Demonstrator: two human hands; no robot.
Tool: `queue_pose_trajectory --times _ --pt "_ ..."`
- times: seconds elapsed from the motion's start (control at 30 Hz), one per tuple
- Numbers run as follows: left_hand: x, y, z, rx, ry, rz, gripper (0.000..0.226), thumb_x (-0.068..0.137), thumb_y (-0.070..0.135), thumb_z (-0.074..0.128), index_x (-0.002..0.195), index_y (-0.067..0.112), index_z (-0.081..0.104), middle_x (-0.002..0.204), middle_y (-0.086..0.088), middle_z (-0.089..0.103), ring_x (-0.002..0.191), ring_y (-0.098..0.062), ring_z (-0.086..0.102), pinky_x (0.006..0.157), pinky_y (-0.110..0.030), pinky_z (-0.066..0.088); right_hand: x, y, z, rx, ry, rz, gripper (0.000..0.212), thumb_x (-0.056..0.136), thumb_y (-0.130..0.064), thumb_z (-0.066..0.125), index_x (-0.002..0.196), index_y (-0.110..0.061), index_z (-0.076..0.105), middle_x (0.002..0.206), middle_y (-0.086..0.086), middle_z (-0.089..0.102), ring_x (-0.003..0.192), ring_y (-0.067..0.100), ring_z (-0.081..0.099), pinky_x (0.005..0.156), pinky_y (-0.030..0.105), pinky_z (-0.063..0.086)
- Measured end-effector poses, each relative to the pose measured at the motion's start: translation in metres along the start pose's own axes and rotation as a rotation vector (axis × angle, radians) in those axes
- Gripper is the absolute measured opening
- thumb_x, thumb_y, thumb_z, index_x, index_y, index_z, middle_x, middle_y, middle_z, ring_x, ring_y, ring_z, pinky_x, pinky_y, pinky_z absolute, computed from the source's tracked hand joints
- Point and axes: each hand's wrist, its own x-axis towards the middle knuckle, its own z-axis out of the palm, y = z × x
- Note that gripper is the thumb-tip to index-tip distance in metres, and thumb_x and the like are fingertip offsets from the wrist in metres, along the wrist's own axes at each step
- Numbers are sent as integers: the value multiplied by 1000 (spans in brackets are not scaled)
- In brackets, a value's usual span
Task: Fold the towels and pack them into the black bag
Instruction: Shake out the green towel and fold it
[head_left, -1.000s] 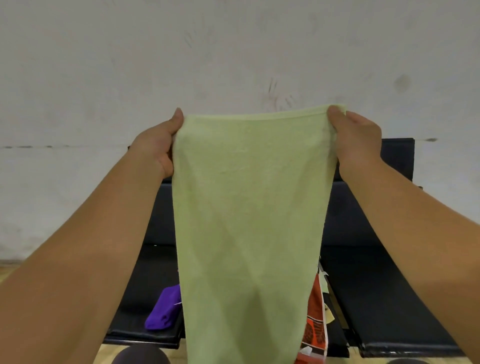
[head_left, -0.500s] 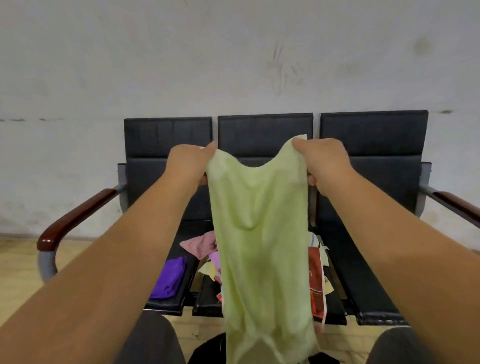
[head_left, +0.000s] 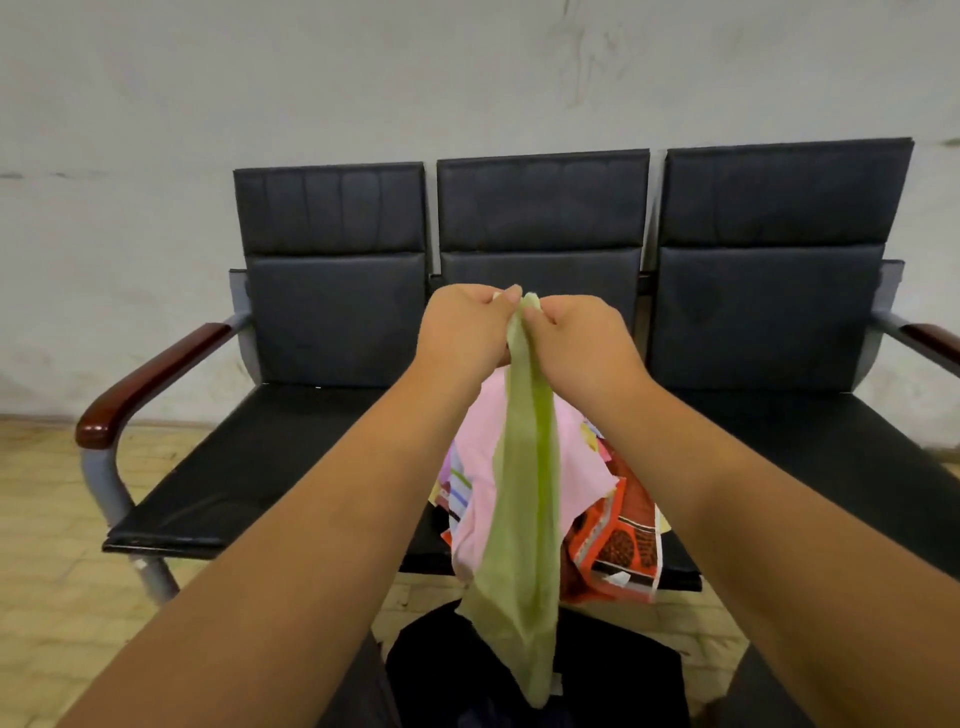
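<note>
A light green towel (head_left: 527, 525) hangs folded lengthwise in front of me, its top corners brought together. My left hand (head_left: 465, 327) and my right hand (head_left: 582, 338) pinch those corners side by side at the top. The towel's lower end dangles over the black bag (head_left: 597, 675) on the floor between my knees. Behind it, a heap of towels lies on the middle seat, with a pink towel (head_left: 485, 447) on top and a red patterned towel (head_left: 623, 540) at the right.
A black three-seat bench (head_left: 332, 291) with wooden armrests (head_left: 150, 379) stands against a pale wall. Its left seat (head_left: 249, 467) and right seat (head_left: 831, 467) are bare. Tiled floor runs under and to the left of the bench.
My hands have come down and together, closing the spread green towel into a narrow lengthwise fold. The view has dropped, so the bench, the towel heap and the bag now show.
</note>
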Motion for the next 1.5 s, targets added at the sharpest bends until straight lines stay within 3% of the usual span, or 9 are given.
queue_pose_trajectory --times 0.1,0.23,0.4,0.63,0.73,0.83,0.97,1.23,1.5 --pt "1 2 7 70 -77 -26 24 103 19 60 92 13 80 98 -26 77 85 -32 75 93 -60 61 0 6 5 -53 -34 -20 43 109 -23 48 67 -21 53 68 -1 54 62 15 46 60 32 33" --pt "6 7 8 83 -140 -18 10 101 12 57 99 11 67 102 -12 70 87 -24 69 71 -35 64 -3 11 9 65 -71 -4 27 103 -20 54 79 -17 66 72 1 65 61 17 53 53 28 38" --pt "2 4 0 -152 -189 -176 31 86 10 60 111 -4 74 110 -33 73 99 -34 76 91 -50 65 -2 17 11 115 -19 -24 36 105 -27 60 69 -32 60 64 -8 59 50 5 48 43 11 31" --pt "14 4 -13 3 -159 -91 31 95 4 58 117 13 78 110 -7 78 101 -21 77 87 -36 65 6 12 1 230 63 66 37 102 -23 51 66 -15 51 62 -2 45 56 14 38 54 30 31" --pt "20 -11 -21 118 -182 -44 40 83 13 63 119 24 76 114 1 77 107 -20 70 88 -33 57 12 6 -10 369 58 102 31 91 -28 52 87 1 61 73 5 51 68 17 46 66 37 39" --pt "22 -30 -29 -76 -411 -173 39 69 12 58 106 6 68 108 -8 68 98 -28 58 90 -42 48 17 1 -24 628 36 209 22 86 -29 59 84 -9 67 76 2 55 75 21 51 73 42 47" --pt "20 -41 -42 -328 -598 -248 51 82 7 60 132 -1 65 130 -19 64 115 -37 56 116 -59 43 24 1 -39 789 42 250 13 89 -28 62 88 -19 71 78 -1 61 80 22 60 74 45 57" --pt "17 -7 -55 -475 -395 10 35 108 9 55 141 10 66 130 -10 74 117 -24 72 102 -44 60 29 4 -69 802 134 250 11 90 -29 61 81 -24 63 68 -7 47 70 16 47 70 41 48" --pt "8 47 -58 -347 -207 226 24 108 26 63 126 19 76 126 -12 76 113 -29 73 103 -58 58 27 -7 -94 609 231 80 26 96 -29 56 73 -20 47 73 -1 38 75 18 36 69 37 33"
